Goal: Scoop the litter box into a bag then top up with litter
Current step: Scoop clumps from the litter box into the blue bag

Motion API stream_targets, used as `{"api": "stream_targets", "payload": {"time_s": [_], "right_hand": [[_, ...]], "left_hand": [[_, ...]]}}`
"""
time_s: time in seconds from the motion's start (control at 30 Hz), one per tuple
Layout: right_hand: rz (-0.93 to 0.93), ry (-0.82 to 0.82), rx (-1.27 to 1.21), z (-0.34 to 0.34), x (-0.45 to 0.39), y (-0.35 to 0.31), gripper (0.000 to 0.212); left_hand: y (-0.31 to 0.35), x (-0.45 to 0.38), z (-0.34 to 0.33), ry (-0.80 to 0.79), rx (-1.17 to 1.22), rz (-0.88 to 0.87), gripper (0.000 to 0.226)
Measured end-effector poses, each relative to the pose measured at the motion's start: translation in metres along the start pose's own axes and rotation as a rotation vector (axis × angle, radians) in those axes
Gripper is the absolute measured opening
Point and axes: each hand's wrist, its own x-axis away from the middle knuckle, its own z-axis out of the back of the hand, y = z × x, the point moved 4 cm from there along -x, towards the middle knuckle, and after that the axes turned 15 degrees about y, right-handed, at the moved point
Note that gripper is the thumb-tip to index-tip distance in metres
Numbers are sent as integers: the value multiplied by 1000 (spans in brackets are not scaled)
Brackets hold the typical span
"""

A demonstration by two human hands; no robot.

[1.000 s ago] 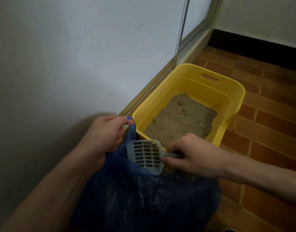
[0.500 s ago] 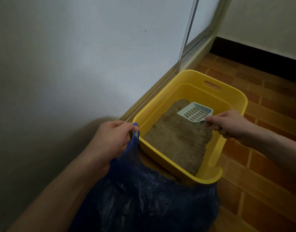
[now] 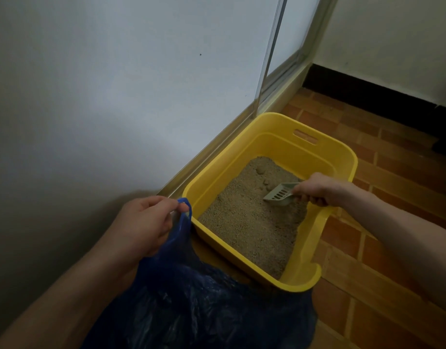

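Litter (image 3: 252, 220) lies in a yellow box (image 3: 325, 152) on a brown tiled floor (image 3: 393, 177), the box just beside a sliding door's track (image 3: 216, 144). A few small clumps (image 3: 261, 170) sit toward the far end of the sand. The right hand (image 3: 315, 188) reaches over the box's right rim, fingers curled round the handle of a pale slotted scoop (image 3: 279, 196) whose front edge is tipped down onto the litter. The left hand (image 3: 146, 222) grips the handle of a dark blue bag (image 3: 191, 306), holding it up near the box's near left corner. The bag's body slumps on the floor against the box's near wall.
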Motion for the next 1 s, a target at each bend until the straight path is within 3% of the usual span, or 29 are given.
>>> {"api": "stream_targets", "payload": {"time_s": [0.6, 0.8, 1.0], "right_hand": [[-170, -54, -375, -41, -24, 1, 11], [-162, -72, -246, -15, -34, -14, 15], [-202, -67, -314, -34, -47, -17, 13]], "left_hand": [[-2, -4, -7, -12, -7, 28, 29], [-2, -7, -7, -7, 13, 57, 30], [-3, -10, -9, -16, 16, 61, 29]]}}
